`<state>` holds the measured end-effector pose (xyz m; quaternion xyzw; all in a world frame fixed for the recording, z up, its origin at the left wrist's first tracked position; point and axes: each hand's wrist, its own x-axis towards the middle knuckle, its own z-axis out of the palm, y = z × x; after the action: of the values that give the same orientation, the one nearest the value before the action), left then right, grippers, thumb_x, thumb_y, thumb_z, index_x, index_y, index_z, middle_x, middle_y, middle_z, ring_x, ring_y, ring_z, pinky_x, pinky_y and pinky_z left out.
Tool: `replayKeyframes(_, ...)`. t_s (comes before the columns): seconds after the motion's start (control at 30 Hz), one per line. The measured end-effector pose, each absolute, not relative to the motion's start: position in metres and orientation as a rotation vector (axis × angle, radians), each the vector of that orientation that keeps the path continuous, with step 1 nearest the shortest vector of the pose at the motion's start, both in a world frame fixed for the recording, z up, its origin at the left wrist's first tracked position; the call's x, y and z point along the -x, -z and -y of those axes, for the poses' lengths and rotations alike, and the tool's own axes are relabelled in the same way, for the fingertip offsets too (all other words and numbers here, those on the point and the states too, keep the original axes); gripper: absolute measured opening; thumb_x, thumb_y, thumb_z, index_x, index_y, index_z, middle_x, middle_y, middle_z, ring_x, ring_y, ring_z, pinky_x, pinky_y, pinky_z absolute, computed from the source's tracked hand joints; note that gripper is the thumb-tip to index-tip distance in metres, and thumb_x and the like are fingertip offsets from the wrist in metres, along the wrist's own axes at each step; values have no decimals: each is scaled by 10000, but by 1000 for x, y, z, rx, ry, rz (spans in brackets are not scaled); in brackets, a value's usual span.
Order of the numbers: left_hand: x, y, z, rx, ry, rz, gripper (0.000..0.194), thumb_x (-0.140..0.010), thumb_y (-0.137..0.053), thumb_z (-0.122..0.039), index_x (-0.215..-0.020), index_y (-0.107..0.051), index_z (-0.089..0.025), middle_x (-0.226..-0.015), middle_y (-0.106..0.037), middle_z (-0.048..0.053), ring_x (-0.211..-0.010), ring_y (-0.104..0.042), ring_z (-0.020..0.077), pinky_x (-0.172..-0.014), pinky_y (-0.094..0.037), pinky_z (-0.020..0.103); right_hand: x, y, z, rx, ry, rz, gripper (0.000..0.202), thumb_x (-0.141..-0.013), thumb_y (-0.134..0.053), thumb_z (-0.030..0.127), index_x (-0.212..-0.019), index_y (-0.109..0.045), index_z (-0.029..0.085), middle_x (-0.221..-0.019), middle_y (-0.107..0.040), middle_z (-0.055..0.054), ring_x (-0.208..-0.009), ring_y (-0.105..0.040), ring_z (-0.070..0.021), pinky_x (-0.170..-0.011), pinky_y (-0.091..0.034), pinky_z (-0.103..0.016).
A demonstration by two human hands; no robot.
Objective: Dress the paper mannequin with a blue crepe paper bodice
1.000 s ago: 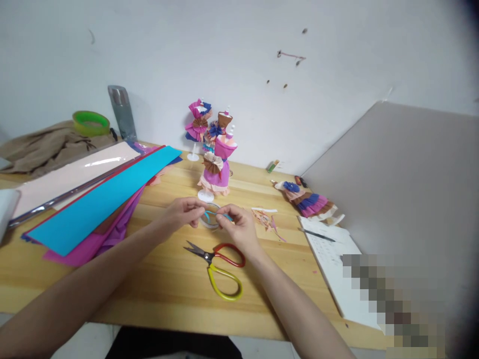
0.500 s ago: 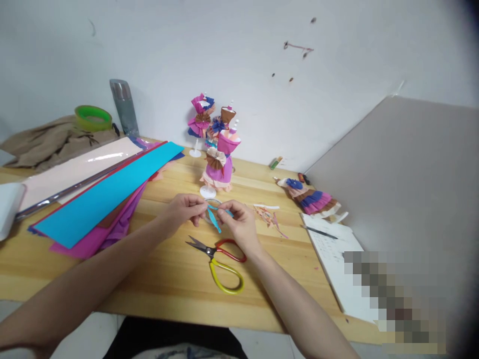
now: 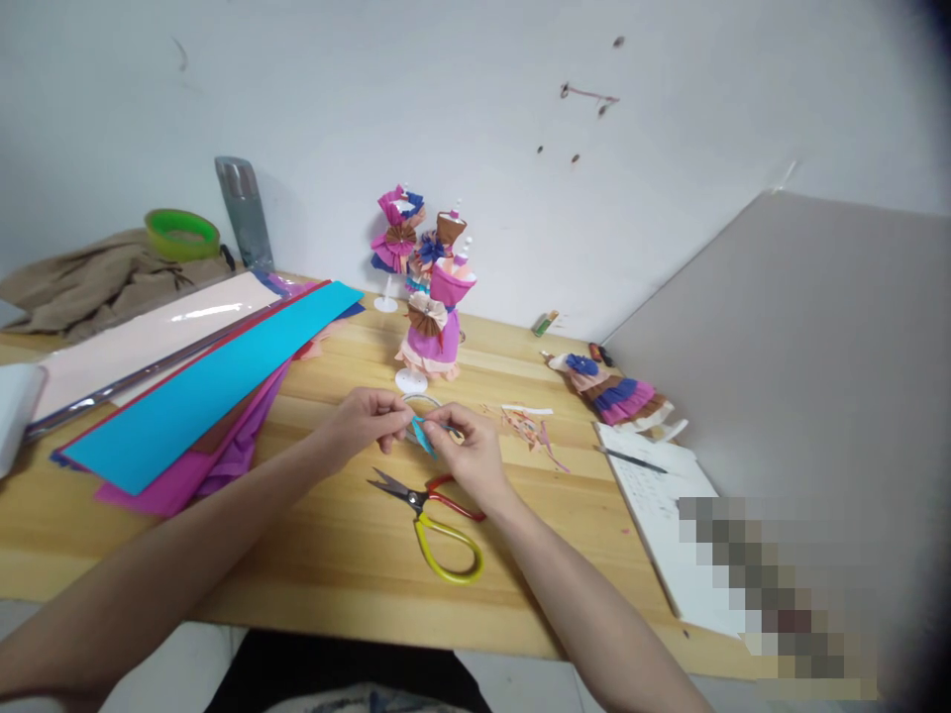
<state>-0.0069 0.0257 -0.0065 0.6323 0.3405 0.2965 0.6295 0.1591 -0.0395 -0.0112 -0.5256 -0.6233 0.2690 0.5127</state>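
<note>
Between my hands is a small strip of blue crepe paper (image 3: pixel 424 437), its lower end hanging down. My left hand (image 3: pixel 369 421) pinches one end between thumb and fingertips. From the other side my right hand (image 3: pixel 468 446) pinches the strip too, its fingertips close to the left ones. Behind the fingers a round roll of tape (image 3: pixel 420 401) lies on the table, partly hidden. Scissors (image 3: pixel 425 507) with one red and one yellow handle lie just below my hands, blades a little apart and pointing left.
Small dress forms in paper dresses (image 3: pixel 438 327) stand at the back, and another paper dress (image 3: pixel 613 391) lies at the right. Paper scraps (image 3: pixel 527 428) and a notebook (image 3: pixel 669 525) with a pen (image 3: pixel 635 459) are to the right. Coloured paper sheets (image 3: pixel 200 396) cover the left.
My right hand has shifted slightly and its fingers now cover more of the blue strip, so less of it shows. My left hand stays nearly in place.
</note>
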Motion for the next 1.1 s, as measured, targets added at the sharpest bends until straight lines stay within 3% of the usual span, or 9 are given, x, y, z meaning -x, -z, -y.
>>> replayKeyframes(0.2,6,14,-26,-1454,-678,-759,288,-695,-693,-416,-679,-652,-132,-580,-619,-8,-428,-523,72,-452,-409,196,-162,13,39,1300,-602,1485,183,-779,-592,323,-673,-649,184,-622,-646,-14,-581,-555,-142,-587,-436,-261)
replayKeyframes(0.33,6,16,-28,-1476,-701,-775,262,-638,-726,-378,-708,-666,-132,-545,-599,-24,-422,-514,77,-443,-399,202,-161,14,39,1291,-626,1470,172,-775,-592,319,-678,-648,189,-624,-645,-11,-582,-554,-141,-584,-436,-257)
replayKeyframes(0.63,7,15,-29,-1437,-755,-785,249,-662,-703,-370,-737,-636,-142,-472,-563,-37,-443,-500,87,-482,-403,207,-157,17,39,1265,-683,1485,187,-775,-591,337,-661,-625,193,-585,-599,4,-544,-501,-127,-559,-415,-253)
replayKeyframes(1.1,14,-2,-33,-1083,-792,-854,152,-651,-706,-247,-623,-603,-140,-456,-525,-31,-413,-477,76,-445,-408,203,-193,-9,36,1342,-660,1585,197,-789,-613,340,-673,-635,183,-577,-577,11,-538,-488,-121,-537,-382,-251)
